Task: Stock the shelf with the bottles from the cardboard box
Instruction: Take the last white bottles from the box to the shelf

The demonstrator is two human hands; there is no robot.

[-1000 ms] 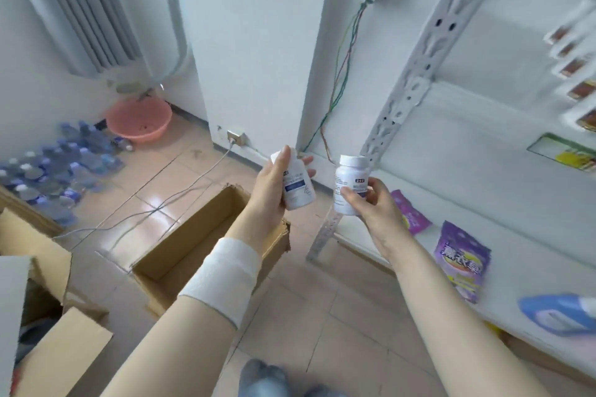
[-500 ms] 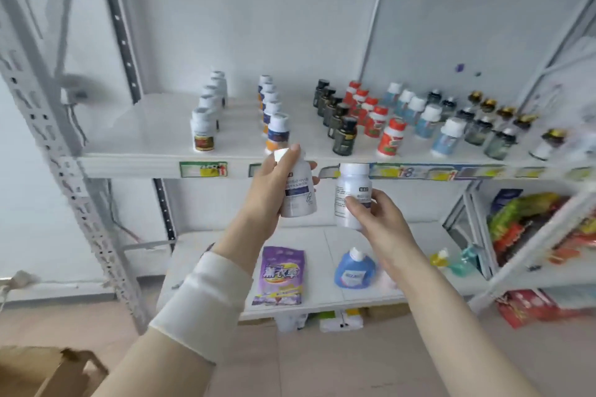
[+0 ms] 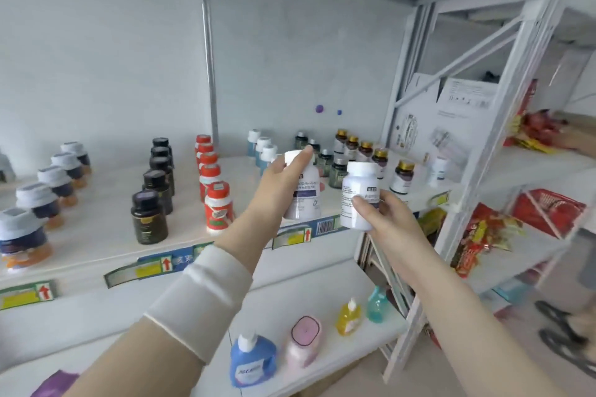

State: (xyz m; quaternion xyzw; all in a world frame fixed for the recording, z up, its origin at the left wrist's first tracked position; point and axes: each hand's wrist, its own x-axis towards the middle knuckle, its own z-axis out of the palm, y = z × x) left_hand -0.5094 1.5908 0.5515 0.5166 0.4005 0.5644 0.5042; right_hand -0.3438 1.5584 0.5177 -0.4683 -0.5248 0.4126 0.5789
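Observation:
My left hand (image 3: 280, 185) grips a white pill bottle (image 3: 304, 195) with a blue-and-white label, held upright over the front edge of the middle shelf (image 3: 106, 235). My right hand (image 3: 382, 214) holds a second white bottle (image 3: 356, 196) just to its right, also upright. Both bottles hang in front of the shelf, touching nothing on it. Rows of stocked bottles stand on the shelf: black ones (image 3: 150, 217), red-capped ones (image 3: 219, 208), grey-capped ones (image 3: 42, 200), gold-capped ones (image 3: 401, 177). The cardboard box is out of view.
The lower shelf (image 3: 322, 287) carries a blue bottle (image 3: 251, 361), a pink container (image 3: 304, 345), a yellow bottle (image 3: 348, 317) and a teal one (image 3: 377, 304). A grey metal upright (image 3: 483, 151) separates a neighbouring rack with red snack packs (image 3: 480, 235). A white carton (image 3: 451, 119) stands at the shelf's right end.
The view has swung from the floor and the cardboard box up and right onto the stocked shelf. Both hands have kept hold of their bottles and now sit closer to the shelf's right part.

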